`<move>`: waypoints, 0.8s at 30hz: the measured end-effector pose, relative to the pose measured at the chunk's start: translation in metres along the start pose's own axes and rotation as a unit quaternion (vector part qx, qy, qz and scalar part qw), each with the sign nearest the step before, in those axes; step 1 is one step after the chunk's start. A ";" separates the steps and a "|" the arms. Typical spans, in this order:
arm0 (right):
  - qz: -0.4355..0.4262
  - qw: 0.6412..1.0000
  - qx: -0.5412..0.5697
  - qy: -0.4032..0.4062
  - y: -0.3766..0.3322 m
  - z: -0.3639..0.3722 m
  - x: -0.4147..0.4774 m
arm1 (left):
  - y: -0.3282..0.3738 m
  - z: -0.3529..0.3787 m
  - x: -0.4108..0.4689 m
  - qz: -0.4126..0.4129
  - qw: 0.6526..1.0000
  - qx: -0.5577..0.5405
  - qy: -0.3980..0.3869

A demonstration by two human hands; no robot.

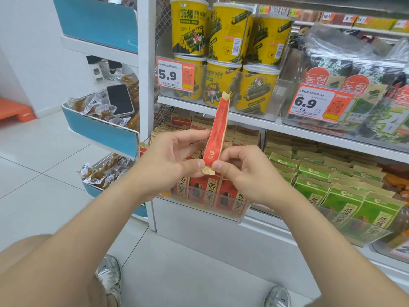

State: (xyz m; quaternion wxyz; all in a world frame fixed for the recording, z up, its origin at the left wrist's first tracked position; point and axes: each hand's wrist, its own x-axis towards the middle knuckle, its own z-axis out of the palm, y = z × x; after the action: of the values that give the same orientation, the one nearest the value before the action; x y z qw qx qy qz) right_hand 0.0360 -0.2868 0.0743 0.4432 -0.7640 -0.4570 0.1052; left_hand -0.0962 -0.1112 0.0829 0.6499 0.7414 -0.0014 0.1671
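A narrow red snack packet with tan paper ends stands nearly upright, edge-on to me, in front of the shop shelves. My left hand holds it from the left, thumb at the bottom end and fingers behind its middle. My right hand pinches the packet's lower end from the right, thumb tip next to the left thumb. Directly below the hands, a clear bin holds several more red packets of the same kind.
Yellow snack tubs fill the upper shelf, seaweed packs to their right. Green packets lie in the lower right bin. A phone rests on wrapped snacks in a blue side basket. My shoes stand on white floor tiles.
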 end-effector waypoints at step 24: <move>0.062 0.988 -0.045 0.137 -0.015 0.017 -0.007 | 0.001 0.015 0.000 -0.074 0.991 0.020 0.114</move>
State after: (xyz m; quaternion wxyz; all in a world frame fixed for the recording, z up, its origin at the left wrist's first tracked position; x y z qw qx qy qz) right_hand 0.0133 -0.2791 0.0740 0.4594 -0.8172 -0.3479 0.0056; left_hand -0.0929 -0.1257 0.0820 0.6413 0.7286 0.1310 0.2019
